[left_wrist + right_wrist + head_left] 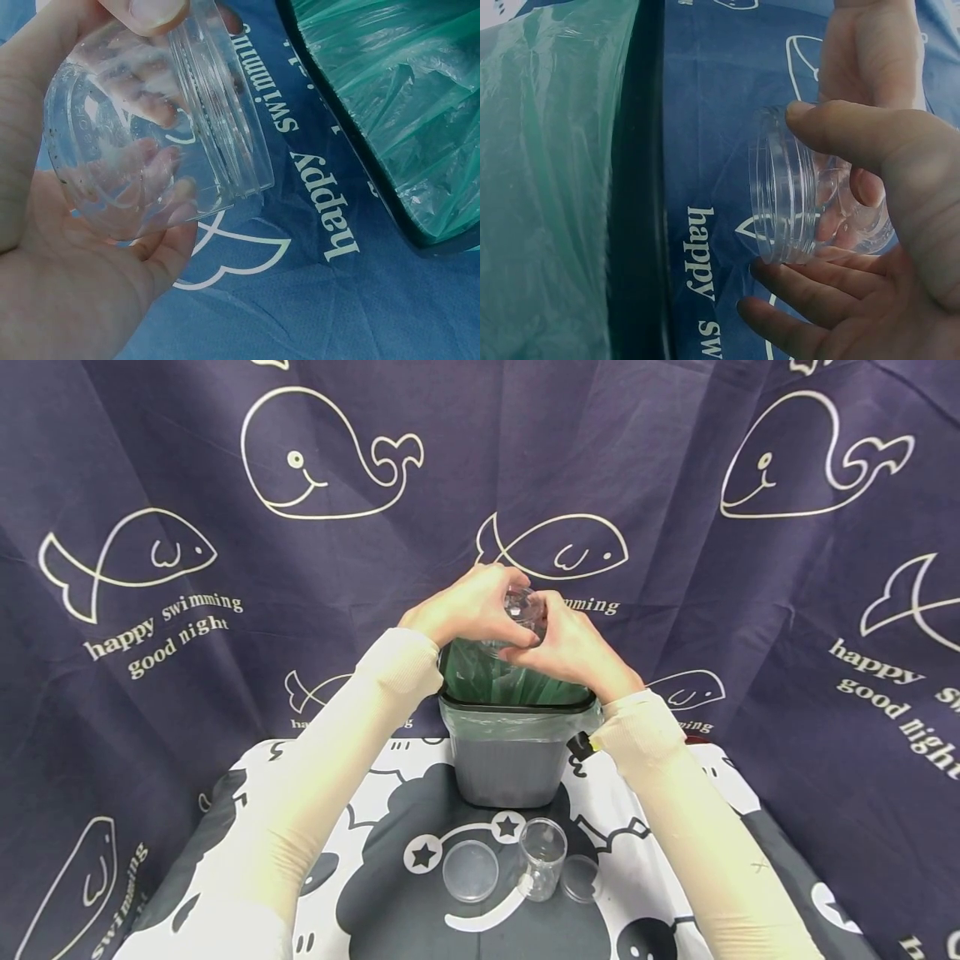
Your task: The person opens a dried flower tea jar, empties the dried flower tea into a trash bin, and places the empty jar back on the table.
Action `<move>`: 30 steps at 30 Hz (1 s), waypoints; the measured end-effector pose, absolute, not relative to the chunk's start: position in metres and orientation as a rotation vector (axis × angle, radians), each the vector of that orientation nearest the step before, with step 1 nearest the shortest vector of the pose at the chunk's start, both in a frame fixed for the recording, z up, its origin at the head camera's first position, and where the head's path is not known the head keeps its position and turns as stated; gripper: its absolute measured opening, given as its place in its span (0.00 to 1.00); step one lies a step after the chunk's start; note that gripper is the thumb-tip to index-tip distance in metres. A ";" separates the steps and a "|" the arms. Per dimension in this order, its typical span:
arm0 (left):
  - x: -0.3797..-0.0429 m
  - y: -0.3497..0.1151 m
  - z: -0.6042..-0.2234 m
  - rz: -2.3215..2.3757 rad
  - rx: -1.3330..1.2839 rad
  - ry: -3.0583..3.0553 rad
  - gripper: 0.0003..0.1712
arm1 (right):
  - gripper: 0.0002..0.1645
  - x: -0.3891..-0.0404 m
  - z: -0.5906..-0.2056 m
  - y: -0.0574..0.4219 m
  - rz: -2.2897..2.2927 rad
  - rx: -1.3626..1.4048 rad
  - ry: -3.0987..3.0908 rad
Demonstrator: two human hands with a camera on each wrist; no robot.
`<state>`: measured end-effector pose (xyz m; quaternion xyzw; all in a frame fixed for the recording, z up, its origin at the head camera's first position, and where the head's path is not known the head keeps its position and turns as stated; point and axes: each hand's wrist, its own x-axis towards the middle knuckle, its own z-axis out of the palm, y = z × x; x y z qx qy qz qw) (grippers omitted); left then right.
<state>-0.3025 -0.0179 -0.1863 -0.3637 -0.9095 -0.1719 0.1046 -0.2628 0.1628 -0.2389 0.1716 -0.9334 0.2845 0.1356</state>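
Both hands share one clear plastic jar point(517, 604), held up over the back of the bin. The jar point(142, 150) lies tipped on its side, its threaded mouth uncovered and turned toward the bin. Small dark specks show on its wall in the left wrist view. My left hand point(480, 606) grips the jar from the left. From the other side, my right hand point(573, 643) holds it, thumb over the threaded neck of the jar point(784, 195) and fingers underneath. Below stands a grey bin point(510, 772) with a black rim and a green liner point(517, 685).
In front of the bin, a second clear jar point(542, 860) stands uncovered on the patterned tablecloth point(420, 927). A clear round lid point(470, 871) lies to its left, another clear disc point(581, 880) to its right. A dark blue printed curtain point(480, 443) hangs behind.
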 end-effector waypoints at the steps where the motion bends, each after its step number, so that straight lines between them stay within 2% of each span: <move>1: -0.303 -0.018 -0.186 -0.513 -1.079 -2.675 0.44 | 0.52 -0.263 -0.239 0.163 0.826 0.498 -2.702; 6: -0.304 -0.021 -0.187 -0.558 -1.093 -2.659 0.43 | 0.53 -0.262 -0.237 0.165 0.872 0.526 -2.690; 17: -0.297 -0.033 -0.188 -0.698 -1.024 -2.734 0.46 | 0.53 -0.260 -0.236 0.163 0.887 0.592 -2.663; 30: -0.294 -0.047 -0.191 -0.751 -0.994 -2.756 0.43 | 0.49 -0.262 -0.233 0.164 0.767 0.770 -2.561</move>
